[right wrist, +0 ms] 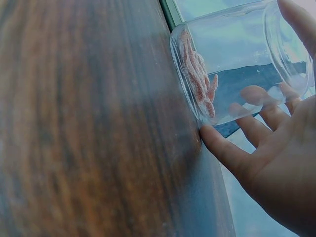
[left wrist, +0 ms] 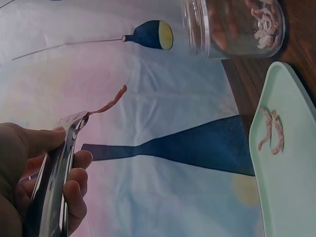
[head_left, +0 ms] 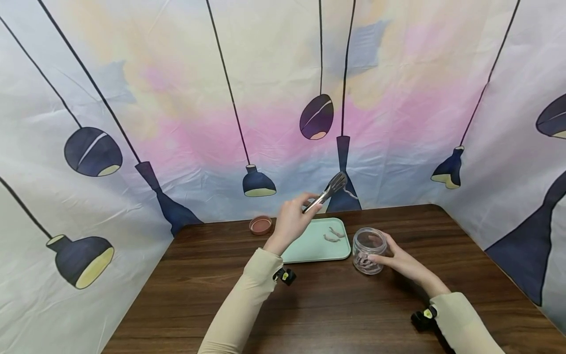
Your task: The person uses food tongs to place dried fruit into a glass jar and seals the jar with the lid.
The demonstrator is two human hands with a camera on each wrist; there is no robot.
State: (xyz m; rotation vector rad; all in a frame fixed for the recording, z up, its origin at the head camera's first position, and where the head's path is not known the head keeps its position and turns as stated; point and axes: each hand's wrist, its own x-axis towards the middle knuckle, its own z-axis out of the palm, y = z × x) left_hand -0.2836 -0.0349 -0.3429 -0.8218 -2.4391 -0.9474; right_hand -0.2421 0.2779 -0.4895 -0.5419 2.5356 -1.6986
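My left hand (head_left: 293, 219) grips metal tongs (head_left: 326, 191), raised above the tray's far edge. Pinched in their tips is a thin pinkish-brown wrinkled strip (left wrist: 112, 100), its free end sticking out. Two similar strips (left wrist: 271, 131) lie side by side on a pale green tray (head_left: 309, 243). To the right of the tray a clear lidless jar (head_left: 369, 241) stands upright on the table, with several strips (right wrist: 196, 74) piled on its bottom. My right hand (head_left: 400, 258) holds this jar from the right, thumb in front and fingers round the far side.
A reddish-brown round lid (head_left: 261, 224) lies at the table's back edge, left of the tray. The dark wooden table (head_left: 309, 305) ends close behind the tray, where a cloth printed with lamps (head_left: 283, 123) hangs.
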